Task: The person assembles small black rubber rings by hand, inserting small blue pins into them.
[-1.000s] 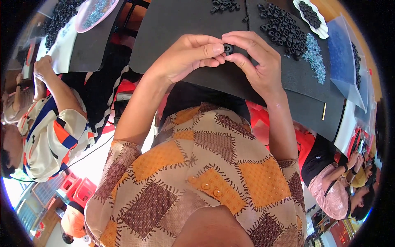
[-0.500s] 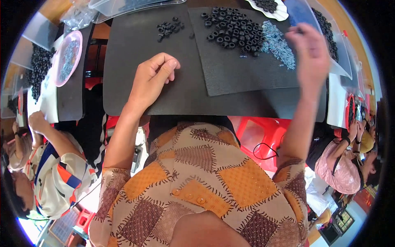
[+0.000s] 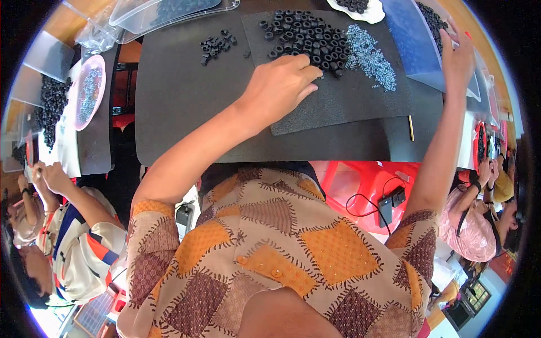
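My left hand [image 3: 282, 89] is on the dark mat [image 3: 327, 107], just in front of a pile of black ring-shaped parts [image 3: 310, 36]. Its thumb and fingers are curled together beside a tiny pale spring at the pile's near edge; whether they grip anything is hidden. To the right of the rings lies a heap of small silvery-blue springs [image 3: 372, 59]. At the far right, my right hand [image 3: 457, 59] reaches to a clear plastic bin [image 3: 414, 56] of black parts [image 3: 433, 25]. Thumb and fingers there are spread, with nothing visible between them.
Small black pieces [image 3: 218, 45] lie in a group at the left on the dark table [image 3: 186, 107]. A thin brass-coloured rod [image 3: 411, 128] is near the front edge. A white dish [image 3: 372, 12] and a clear tub [image 3: 169, 14] stand at the back. Co-workers sit on both sides.
My left hand has moved right and forward to the ring pile. My right hand has gone from beside the springs to the bin, and the rod shows on the table.
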The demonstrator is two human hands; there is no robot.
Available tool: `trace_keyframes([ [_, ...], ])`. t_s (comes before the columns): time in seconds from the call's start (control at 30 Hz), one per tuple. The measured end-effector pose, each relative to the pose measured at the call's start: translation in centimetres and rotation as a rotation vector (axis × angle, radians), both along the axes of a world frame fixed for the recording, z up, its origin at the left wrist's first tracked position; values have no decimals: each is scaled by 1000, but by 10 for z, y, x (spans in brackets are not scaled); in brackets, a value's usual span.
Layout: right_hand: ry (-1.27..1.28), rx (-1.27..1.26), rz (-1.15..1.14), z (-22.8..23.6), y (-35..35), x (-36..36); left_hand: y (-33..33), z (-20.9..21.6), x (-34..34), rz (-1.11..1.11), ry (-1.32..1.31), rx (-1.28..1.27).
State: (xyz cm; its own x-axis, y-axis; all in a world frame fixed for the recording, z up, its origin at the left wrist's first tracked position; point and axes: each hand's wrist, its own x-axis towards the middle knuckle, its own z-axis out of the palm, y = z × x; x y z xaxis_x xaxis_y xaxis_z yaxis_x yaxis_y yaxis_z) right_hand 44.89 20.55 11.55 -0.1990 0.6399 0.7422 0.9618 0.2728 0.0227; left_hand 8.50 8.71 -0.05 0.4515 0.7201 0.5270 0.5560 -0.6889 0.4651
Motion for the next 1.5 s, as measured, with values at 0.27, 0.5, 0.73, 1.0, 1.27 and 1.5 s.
trace_keyframes([
  [0.27, 285, -278, 445, -82, -107, -143, 5, -9, 3, 9, 65, -25],
  [0.5, 395, -351, 475, -102, -121, -159, -10, -7, -19, 22, -59, -39],
  [0.73, 186, -356, 531, -108, -120, -155, 15, 26, -84, 272, -135, -75],
  [1.0, 208, -492, 510, -102, -122, -155, 48, 9, -93, 234, -75, -105],
  [1.27, 221, -520, 534, -107, -115, -153, 52, -7, -81, 227, 81, -20],
  [1.5, 283, -523, 544, -111, -116, -153, 41, -11, -103, 306, 26, -55],
])
